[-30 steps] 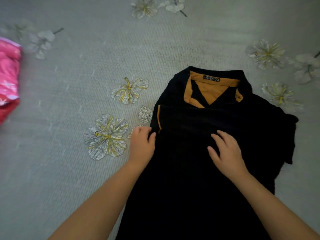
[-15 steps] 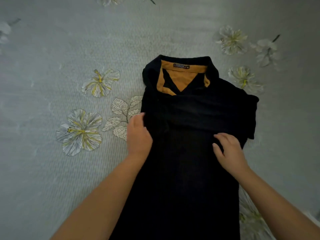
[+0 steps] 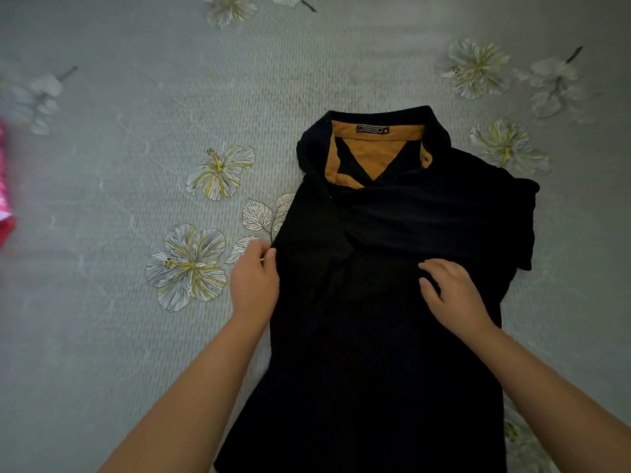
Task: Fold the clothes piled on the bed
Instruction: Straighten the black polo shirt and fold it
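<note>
Left hand (image 3: 254,285) pinches the black shirt's (image 3: 379,319) folded edge; right hand (image 3: 450,295) rests on it, fingers loosely curled

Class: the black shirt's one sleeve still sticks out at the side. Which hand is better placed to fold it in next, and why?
The right hand, probably. It rests on the black shirt close to the sleeve sticking out on that side. The left hand pinches the opposite edge, already folded in.

The shirt (image 3: 392,302) is black, its collar lining (image 3: 375,155) mustard with a black label. The bed cover (image 3: 136,131) is grey with white-and-yellow flowers. At nine o'clock lies pink cloth (image 3: 5,199).
</note>
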`<state>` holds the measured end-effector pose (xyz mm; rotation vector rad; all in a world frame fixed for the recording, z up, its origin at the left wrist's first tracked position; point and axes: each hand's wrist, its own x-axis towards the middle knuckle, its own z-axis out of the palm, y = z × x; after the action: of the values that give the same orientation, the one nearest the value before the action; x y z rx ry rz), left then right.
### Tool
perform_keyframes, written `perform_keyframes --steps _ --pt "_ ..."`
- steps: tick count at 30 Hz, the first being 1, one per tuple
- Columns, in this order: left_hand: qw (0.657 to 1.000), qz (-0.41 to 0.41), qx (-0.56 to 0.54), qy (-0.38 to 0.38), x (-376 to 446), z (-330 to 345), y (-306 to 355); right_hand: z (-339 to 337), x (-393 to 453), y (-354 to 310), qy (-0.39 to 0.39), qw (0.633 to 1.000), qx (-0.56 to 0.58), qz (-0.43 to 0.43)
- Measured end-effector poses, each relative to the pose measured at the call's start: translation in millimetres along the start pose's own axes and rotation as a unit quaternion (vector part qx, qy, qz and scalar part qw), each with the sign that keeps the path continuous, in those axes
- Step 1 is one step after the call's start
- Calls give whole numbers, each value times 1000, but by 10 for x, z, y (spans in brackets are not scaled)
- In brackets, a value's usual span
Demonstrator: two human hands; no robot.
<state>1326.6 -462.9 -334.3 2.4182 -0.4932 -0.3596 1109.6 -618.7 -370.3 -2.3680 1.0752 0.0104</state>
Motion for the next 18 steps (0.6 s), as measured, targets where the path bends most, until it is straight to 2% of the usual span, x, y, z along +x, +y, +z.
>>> perform_keyframes --steps 4,7,11,13,14,16,18 --pt "998 31 15 57 135 -316 161 30 18 -39 -12 999 -39 -1" --pt "987 72 141 24 370 -578 186 70 16 -66 -51 990 -128 -1" --pt "933 100 345 -13 740 -1023 68 57 1 -275 -76 969 -229 44" --pt "906 128 403 -15 891 -1198 -20 72 0 -351 -83 958 -269 56" --pt "903 134 407 -17 953 -1249 -65 75 -6 -410 -94 952 -280 78" --pt "930 102 353 -34 1004 -1260 -179 108 -38 -548 -81 956 -266 98" --pt "955 51 288 -52 874 -1151 -355 190 -111 -712 -39 973 -223 55"
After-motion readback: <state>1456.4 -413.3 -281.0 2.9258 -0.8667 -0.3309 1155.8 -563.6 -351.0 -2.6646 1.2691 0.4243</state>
